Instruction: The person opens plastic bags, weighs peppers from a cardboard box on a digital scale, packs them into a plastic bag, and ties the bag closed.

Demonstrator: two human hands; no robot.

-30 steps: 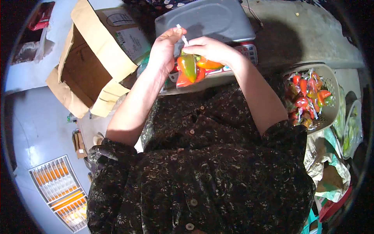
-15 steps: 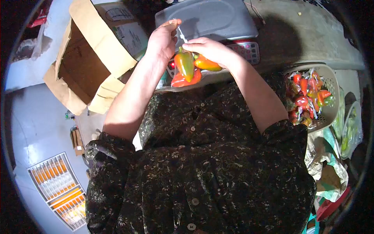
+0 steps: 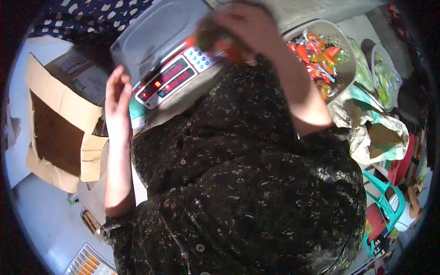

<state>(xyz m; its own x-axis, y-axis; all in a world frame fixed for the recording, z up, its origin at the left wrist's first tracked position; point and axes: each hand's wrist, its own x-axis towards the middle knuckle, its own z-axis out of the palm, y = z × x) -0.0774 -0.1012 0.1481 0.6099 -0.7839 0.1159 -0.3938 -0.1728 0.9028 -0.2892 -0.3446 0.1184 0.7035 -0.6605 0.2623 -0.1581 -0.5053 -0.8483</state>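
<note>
Blurred by motion, my right hand [image 3: 250, 30] grips a bag of bell peppers [image 3: 229, 49], whose red and dark green parts are smeared. It is over the right end of a digital scale with a grey platform [image 3: 151, 34] and a lit red display [image 3: 169, 80]. My left hand [image 3: 118, 94] is raised beside the scale's left end, its fingers loosely bent and apart, with nothing visible in them. To the right, a beige perforated basket [image 3: 350, 59] holds several clear bags of red, orange and green peppers [image 3: 316, 57].
An opened cardboard box [image 3: 68, 107] stands at the left. Bagged green vegetables [image 3: 382, 80] lie beyond the basket. Below it are a crumpled white and green sack [image 3: 366, 126] and a teal plastic stool [image 3: 389, 201]. A person [image 3: 405, 208] is partly visible at the far right.
My left hand has let go of the bag neck and moved left and down. My right hand has carried the bagged peppers up and right. The view has swung toward the right.
</note>
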